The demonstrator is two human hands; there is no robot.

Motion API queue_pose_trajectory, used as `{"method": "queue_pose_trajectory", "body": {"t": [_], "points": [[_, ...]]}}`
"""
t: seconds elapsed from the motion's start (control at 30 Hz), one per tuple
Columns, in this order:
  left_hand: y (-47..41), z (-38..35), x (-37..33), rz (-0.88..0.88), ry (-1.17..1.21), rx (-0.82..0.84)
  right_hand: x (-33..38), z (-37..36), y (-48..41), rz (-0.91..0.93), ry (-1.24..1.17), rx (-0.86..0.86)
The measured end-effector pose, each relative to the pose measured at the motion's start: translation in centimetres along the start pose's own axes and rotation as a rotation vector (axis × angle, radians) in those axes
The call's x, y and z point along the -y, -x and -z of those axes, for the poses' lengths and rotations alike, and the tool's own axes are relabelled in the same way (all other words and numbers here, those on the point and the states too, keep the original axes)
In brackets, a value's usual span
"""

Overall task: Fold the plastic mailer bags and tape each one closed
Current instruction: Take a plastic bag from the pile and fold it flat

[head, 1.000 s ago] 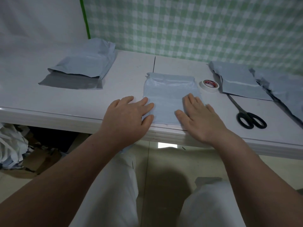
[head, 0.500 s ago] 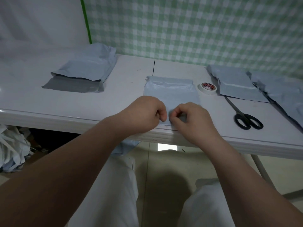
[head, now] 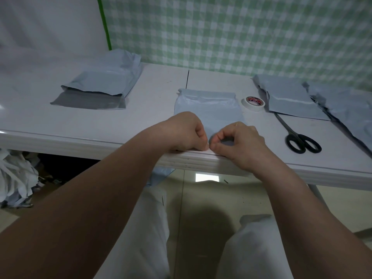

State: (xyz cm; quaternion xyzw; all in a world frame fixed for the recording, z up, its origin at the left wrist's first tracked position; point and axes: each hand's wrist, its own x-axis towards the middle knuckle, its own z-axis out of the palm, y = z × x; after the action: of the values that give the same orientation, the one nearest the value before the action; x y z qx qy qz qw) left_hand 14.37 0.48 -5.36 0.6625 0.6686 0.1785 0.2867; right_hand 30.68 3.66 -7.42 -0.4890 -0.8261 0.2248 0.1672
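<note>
Head view. Grey mailer bag lay flat at the middle of the counter, long axis running from the near edge toward the far edge, its crinkled end pointing at the far edge. Near end at the counter's front edge, pinched there by both hands: left hand curled tight, fingertips on the bag's near edge; right hand likewise curled, thumb and forefinger nipping the same edge, the two grips almost touching. Open counter to the left of the bag, up to a stack of mailers near the far left. Roll of tape just beside the bag's far right corner. Black-handled scissors further right, blades pointing to the far edge, tips under or against another flat mailer. More grey bags along the right edge. Checked green cloth behind the far edge.
</note>
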Motion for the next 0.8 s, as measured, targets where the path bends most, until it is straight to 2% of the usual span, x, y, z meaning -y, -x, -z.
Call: {"method": "queue_pose_trajectory", "body": {"t": [0.2, 0.6, 0.8], "points": [[0.1, 0.7, 0.7, 0.041, -0.023, 0.015, -0.7, 0.4, 0.4, -0.011, 0.012, -0.024], [2.1, 2.5, 3.1, 0.060, -0.091, -0.025, -3.5, 1.1, 0.6, -0.013, -0.110, -0.055], [2.4, 2.8, 4.0, 0.067, -0.052, -0.046, -4.7, 1.7, 1.0, -0.048, -0.121, -0.083]]}}
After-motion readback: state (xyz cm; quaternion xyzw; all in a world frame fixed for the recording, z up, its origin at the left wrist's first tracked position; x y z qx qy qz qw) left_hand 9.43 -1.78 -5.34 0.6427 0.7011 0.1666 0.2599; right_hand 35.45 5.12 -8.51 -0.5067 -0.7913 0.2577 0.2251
